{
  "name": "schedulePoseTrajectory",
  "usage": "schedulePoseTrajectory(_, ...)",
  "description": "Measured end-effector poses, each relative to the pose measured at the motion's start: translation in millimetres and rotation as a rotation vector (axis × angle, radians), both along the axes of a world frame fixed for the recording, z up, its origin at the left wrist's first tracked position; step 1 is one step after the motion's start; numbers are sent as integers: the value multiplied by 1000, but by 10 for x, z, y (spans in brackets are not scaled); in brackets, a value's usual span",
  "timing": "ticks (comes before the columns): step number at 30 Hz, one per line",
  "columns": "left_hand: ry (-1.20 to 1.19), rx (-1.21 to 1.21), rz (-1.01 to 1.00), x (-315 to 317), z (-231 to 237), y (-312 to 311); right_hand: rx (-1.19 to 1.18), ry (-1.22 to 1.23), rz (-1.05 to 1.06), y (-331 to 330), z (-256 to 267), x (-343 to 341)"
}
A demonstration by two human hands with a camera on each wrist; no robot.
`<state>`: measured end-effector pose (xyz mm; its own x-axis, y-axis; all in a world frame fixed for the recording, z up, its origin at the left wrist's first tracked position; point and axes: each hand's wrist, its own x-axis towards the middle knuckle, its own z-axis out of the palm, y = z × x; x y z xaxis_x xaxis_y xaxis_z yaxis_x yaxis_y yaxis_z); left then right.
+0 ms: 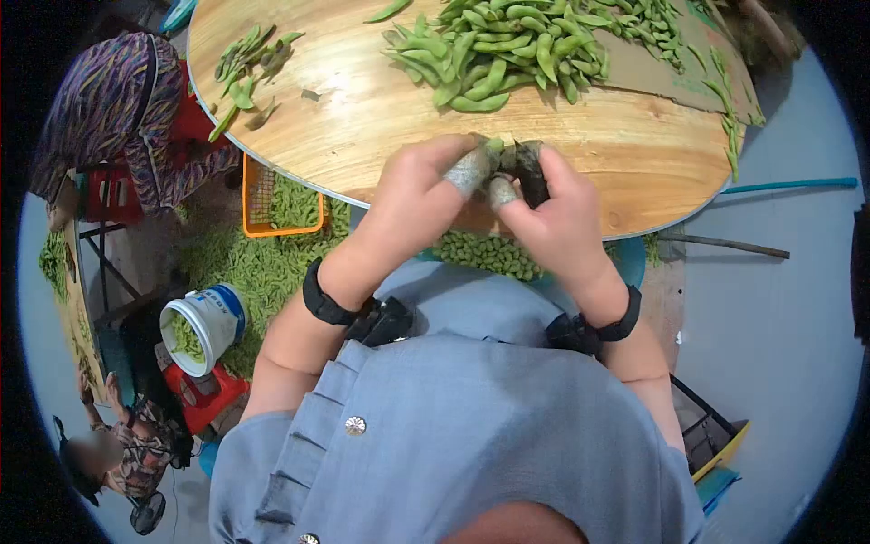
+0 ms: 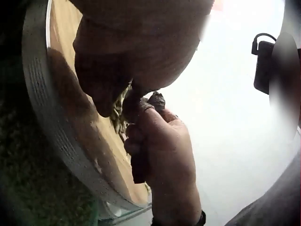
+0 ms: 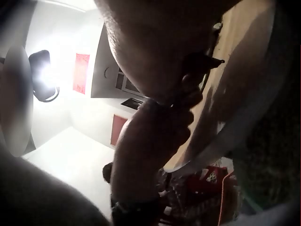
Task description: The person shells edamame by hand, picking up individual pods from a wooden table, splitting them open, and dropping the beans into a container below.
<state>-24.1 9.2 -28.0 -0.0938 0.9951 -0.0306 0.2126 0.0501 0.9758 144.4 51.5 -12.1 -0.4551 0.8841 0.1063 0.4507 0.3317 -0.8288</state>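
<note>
In the head view both hands meet over the near edge of a round wooden table. The left hand, with a wrapped thumb, pinches a green pod between its thumb and fingers. Beside it, the right hand has curled fingers with dark and grey coverings, its thumb tip close to the pod; whether it grips the pod too is hidden. Both wrist views are dark: the left one shows the right hand against the other hand, and the right one shows the left hand.
A heap of green pods lies at the table's far side, partly on cardboard. A small pile sits at the left. Below are shelled beans, an orange basket and a white bucket. Two other people are at the left.
</note>
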Motion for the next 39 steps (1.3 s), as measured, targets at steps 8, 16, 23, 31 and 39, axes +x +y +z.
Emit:
schedulePoseTrajectory(8,-195,-95,-107,76,-14,-152,-711,360,82,140,-56,184)
schedulePoseTrajectory(16,-1192,-581,-362,-110,52,-174,-571,489,184,91,3,204)
schedulePoseTrajectory(23,-437,-208,-98,50,64,-123,-617,312,158,-45,174,303)
schedulePoseTrajectory(31,-310,-65,-136,87,119,-159,-606,277,238,-54,112,306)
schedulePoseTrajectory(39,113,131,-130,34,3,-145,-693,260,187,-30,175,294)
